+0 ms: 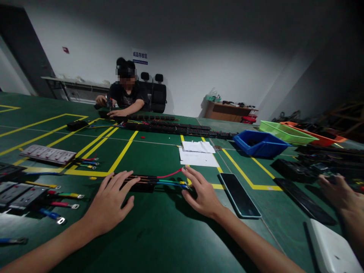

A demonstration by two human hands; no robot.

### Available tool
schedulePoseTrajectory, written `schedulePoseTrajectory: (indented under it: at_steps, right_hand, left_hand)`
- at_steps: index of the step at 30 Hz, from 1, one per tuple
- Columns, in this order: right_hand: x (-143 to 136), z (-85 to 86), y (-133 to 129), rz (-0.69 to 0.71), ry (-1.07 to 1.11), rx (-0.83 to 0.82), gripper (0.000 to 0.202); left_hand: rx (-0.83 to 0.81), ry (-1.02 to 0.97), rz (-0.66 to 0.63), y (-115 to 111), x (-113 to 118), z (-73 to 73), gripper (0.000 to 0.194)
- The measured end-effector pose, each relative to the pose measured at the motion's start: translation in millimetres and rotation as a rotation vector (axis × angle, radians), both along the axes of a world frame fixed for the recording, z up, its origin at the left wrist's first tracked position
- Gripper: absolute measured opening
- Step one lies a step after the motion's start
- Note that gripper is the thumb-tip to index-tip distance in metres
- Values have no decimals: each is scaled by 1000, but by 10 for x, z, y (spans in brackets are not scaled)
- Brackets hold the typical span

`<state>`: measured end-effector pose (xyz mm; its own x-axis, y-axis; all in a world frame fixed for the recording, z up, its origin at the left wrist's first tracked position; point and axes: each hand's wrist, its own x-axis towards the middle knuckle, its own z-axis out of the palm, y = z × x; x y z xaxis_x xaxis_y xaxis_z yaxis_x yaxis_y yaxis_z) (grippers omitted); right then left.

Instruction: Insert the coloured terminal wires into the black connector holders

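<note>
We've got both hands down flat near the worktop's near edge: left hand (109, 204) with fingers spread over the black power strip body (140, 183), right hand (200, 193) spread by its coloured wires (170, 180). Nothing's gripped. Wires look fitted, but loose leads (64, 195) wait toward the left edge, so we're partway, we reckon.

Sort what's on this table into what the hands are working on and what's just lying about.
In hand:
- left hand, fingers spread, on the black strip
- right hand by the strip's coloured wires

Lying about:
- phone
- white papers
- blue bin
- green tray
- loose lugged wires
- grey socket panels
</note>
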<state>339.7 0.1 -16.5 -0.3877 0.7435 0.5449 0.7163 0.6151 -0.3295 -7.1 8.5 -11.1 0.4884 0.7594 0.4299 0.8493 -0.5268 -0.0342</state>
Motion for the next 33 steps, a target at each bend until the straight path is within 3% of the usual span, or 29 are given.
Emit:
schedulePoseTrajectory:
  at_steps: [6,12,15,22,28,33]
  right_hand:
    - [-17,-16,28,-6,2,-3,62]
    - [-13,-64,70,-140,82,91,23]
    - [-5,-61,76,-170,67,117,13]
    - [8,-64,82,-240,65,142,12]
    - [-11,-68,70,-129,46,151,20]
    - [8,-54,72,-217,50,146,14]
  left_hand:
    - [4,10,-2,4,10,8,51]
    - [-5,-9,-6,2,14,10,50]
    - [-7,-4,-5,1,9,8,51]
    - [-5,30,-1,-1,2,8,52]
    - [-9,32,-1,1,0,10,52]
    - [-8,32,0,-1,4,11,52]
